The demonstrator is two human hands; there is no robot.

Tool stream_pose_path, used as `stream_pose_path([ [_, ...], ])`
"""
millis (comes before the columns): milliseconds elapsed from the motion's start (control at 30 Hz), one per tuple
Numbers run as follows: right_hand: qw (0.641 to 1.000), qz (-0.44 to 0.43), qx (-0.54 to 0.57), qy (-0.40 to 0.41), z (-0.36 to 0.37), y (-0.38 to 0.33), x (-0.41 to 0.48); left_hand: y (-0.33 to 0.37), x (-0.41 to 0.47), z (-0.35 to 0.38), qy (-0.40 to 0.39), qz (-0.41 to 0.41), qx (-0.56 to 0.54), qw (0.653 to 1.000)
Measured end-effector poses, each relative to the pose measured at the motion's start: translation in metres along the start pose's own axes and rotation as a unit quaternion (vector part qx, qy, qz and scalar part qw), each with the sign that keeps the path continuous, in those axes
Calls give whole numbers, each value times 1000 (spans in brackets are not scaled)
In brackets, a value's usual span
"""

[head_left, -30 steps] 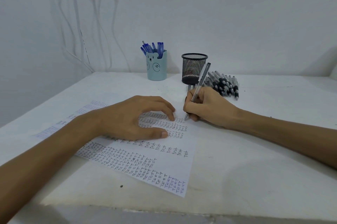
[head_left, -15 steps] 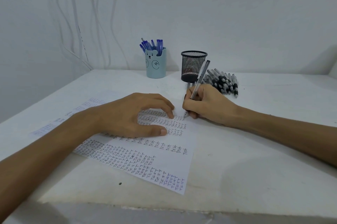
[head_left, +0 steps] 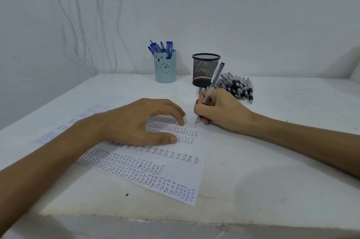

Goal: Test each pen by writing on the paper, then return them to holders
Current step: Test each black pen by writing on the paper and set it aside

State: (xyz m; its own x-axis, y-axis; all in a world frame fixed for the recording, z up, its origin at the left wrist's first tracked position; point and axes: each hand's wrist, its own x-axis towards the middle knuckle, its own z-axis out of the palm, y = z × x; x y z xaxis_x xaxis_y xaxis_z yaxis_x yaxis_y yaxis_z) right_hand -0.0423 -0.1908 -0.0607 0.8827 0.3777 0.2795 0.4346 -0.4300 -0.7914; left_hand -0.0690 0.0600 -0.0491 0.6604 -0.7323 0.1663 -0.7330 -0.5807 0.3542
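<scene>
Little has shifted since a second ago: the pen [head_left: 213,83] stays pinched in my right hand [head_left: 220,111], its tip apparently touching the paper [head_left: 185,174] near its far edge. My left hand [head_left: 136,122], fingers arched, presses it flat. The bear holder [head_left: 165,72] and mesh holder [head_left: 204,71] stand beyond.

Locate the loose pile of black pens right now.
Head view: the pile of black pens lies on the table toward the back, just right of the black mesh holder, behind the right hand holding a pen.
</scene>
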Motion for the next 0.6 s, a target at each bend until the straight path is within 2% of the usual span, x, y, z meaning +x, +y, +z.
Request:
stream_pose_path([
  [100, 1000, 17, -11, 15, 1, -3, 0, 1, 0, 0, 0, -3, -1, 1000],
  [233, 975, 121, 181, 53, -3, -7, 4, 1, -1, -1, 2, -5, -4, 1000],
  [300, 960, 144, 236, 54, -3, -8, 7, 0, -1, 0, 1, -3, -3, 1000],
  [467, 975, 61, 211, 22, -4, 0, 4, 0, 0, -1, -1, 0, -1, 1000],
  [600, 956, 59, 284, 41, -4, -3, 4, 1, 0, -1, 1, -1, -3, 1000],
])
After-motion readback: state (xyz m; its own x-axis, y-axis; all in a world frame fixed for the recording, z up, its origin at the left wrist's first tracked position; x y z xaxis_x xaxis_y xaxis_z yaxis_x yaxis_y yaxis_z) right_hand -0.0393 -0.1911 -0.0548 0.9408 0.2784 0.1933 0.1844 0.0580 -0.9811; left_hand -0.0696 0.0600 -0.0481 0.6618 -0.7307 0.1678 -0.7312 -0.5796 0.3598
